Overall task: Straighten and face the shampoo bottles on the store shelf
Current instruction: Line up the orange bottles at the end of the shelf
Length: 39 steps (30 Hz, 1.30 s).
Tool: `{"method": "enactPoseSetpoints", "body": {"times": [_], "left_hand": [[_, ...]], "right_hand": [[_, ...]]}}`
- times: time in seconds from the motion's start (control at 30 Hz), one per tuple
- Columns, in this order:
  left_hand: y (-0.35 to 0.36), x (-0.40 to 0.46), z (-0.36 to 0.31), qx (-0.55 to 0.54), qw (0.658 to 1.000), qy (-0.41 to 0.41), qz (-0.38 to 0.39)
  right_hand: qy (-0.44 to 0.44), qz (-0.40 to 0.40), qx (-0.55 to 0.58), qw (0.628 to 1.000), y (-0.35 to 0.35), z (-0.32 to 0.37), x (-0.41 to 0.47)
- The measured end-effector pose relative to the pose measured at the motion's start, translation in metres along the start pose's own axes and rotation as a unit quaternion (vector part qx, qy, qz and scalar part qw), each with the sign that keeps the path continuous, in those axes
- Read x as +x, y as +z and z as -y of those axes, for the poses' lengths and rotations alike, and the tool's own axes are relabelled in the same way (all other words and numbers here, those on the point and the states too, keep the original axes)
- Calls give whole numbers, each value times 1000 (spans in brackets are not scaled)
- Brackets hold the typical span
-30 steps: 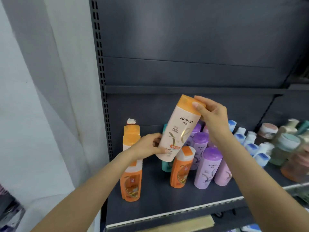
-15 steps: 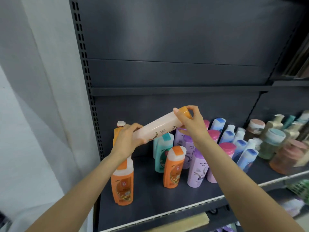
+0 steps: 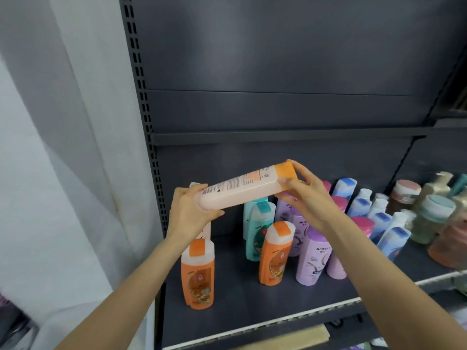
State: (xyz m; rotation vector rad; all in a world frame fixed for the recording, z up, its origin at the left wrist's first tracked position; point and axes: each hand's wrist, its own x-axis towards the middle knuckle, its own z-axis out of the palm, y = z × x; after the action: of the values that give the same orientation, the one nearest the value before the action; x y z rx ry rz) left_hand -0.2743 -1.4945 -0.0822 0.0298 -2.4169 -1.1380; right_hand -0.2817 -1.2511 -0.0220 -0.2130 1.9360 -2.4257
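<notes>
Head view: bottle (image 3: 242, 190) near-horizontal, cap rightward.

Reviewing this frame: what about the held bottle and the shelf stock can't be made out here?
- Peach bottle, head view: its front label is turned away; the back print is too small to read.
- Tall orange bottle at the far left: mostly hidden behind the left hand.
- Purple bottles: their caps are covered by the right hand.
- Jars at the right: blurred and cut by the frame edge.
</notes>
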Motion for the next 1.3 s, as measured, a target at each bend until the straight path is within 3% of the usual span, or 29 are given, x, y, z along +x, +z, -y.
{"method": "enactPoseSetpoints", "body": {"times": [0.17,0.43,0.67,0.9,1.13,1.3], "left_hand": [[-6,-1,0,16,1000,6,-3],[-5,-5,6,65,995,67,-41],[-14,-4,11,64,995,71,-36],[-30,-8,10,-31,998,29,49],[-43,-7,20,-107,977,-33,179],[-49,-10,20,-186,957,-84,207]], "right_hand": [[3,-3,4,1000,9,-9,-1],[-49,73,72,994,18,-9,-3],[-33,44,90,995,20,-14,-2],[-2,2,48,999,24,-14,3],[-19,76,-4,997,28,-16,4],[-24,10,-52,998,33,-17,9]]}}
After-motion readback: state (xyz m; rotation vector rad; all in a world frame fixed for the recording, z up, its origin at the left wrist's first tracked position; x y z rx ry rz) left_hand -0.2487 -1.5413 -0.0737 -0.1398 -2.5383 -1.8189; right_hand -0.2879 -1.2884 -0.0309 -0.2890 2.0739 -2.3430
